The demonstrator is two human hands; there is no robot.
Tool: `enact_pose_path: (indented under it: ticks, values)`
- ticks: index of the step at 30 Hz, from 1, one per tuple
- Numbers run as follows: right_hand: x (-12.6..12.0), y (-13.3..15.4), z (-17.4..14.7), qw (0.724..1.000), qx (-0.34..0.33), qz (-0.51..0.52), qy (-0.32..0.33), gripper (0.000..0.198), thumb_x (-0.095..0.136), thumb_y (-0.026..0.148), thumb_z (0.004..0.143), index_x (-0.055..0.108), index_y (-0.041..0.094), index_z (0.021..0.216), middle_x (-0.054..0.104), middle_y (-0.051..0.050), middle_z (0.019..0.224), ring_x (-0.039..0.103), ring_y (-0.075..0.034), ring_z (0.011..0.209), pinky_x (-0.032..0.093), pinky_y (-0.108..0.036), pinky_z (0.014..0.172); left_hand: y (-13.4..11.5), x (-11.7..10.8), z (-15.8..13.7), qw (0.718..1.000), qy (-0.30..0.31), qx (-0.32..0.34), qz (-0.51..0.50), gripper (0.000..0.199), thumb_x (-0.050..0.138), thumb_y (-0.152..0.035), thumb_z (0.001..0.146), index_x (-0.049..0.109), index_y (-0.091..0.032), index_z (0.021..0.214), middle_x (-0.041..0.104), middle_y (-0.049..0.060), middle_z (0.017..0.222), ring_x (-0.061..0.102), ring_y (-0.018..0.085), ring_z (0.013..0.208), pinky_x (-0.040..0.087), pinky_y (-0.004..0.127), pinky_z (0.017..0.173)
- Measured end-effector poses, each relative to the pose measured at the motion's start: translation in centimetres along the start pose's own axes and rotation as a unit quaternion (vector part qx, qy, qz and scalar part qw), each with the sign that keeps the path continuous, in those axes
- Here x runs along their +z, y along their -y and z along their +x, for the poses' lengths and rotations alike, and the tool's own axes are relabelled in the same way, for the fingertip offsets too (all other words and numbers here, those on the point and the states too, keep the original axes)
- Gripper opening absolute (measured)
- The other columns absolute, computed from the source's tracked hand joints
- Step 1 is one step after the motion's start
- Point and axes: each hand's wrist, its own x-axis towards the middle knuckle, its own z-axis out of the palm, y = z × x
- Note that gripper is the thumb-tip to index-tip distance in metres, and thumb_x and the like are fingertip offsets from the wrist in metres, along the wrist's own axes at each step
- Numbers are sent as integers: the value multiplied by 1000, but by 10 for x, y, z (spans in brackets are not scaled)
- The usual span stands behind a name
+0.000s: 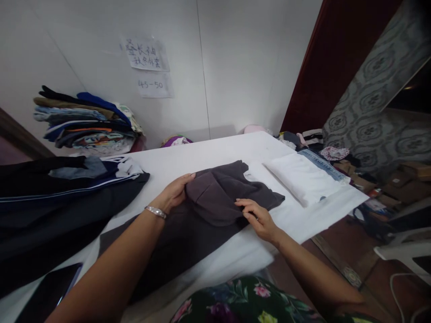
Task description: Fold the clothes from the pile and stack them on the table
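We hold garment [215,199] in left hand [178,189]; right hand [258,220] touches its near side, whether pinching we cannot tell. Garment lies on table [215,151], between dark clothes [67,215] and white cloth [303,177].

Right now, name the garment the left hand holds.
The dark brown garment, gripped by the left hand; the white garment and striped navy garment lie unheld.

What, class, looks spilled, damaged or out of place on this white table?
A small dark mark on the folded white cloth garment, right of the dark brown cloth garment. It stands out against white; whether stain or button is unclear.
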Motion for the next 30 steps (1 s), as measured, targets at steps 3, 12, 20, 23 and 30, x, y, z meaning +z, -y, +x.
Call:
enact_pose_path:
  ticks: [3, 12, 20, 23, 30]
  values:
    - [2, 2, -1, 994, 9, -13, 108, 16, 42, 23, 97, 57, 22, 93, 65, -11, 120, 55, -21, 123, 46, -43, 101, 11, -8, 2, 996, -50, -71, -9, 10, 65, -25, 77, 66, -16, 74, 71, 6, 69, 67, 18, 65, 56, 30, 66]
    - [13, 7, 31, 992, 2, -108, 69, 55, 61, 46, 88, 48, 18, 134, 53, -16, 138, 45, -28, 132, 36, -49, 109, 28, -6, 2, 990, -77, -94, -65, 19, 57, -27, 86, 66, -15, 76, 72, 7, 70, 70, 19, 70, 58, 32, 74]
    - [25, 28, 61, 991, -9, -129, -44, 23, 42, 28, 97, 64, 21, 94, 64, -7, 80, 59, -20, 78, 50, -34, 74, -5, 26, -3, 993, -1, 74, -88, 27, 61, -33, 79, 67, -14, 97, 73, 9, 97, 67, 22, 89, 54, 35, 82]
    - [25, 37, 60, 983, -52, -171, -37, 21, 44, 25, 96, 62, 21, 105, 64, -9, 94, 59, -21, 88, 49, -35, 79, -3, 13, 5, 987, -40, 135, -83, 24, 64, -23, 73, 66, -17, 97, 72, 4, 93, 65, 16, 83, 53, 28, 78]
    - [76, 30, 31, 900, -96, -259, 338, 16, 50, 18, 92, 65, 21, 97, 64, -4, 89, 57, -16, 80, 45, -24, 62, 34, -37, 5, 984, -174, 49, 2, 24, 67, -25, 65, 62, -20, 88, 69, 3, 89, 62, 13, 75, 48, 25, 69]
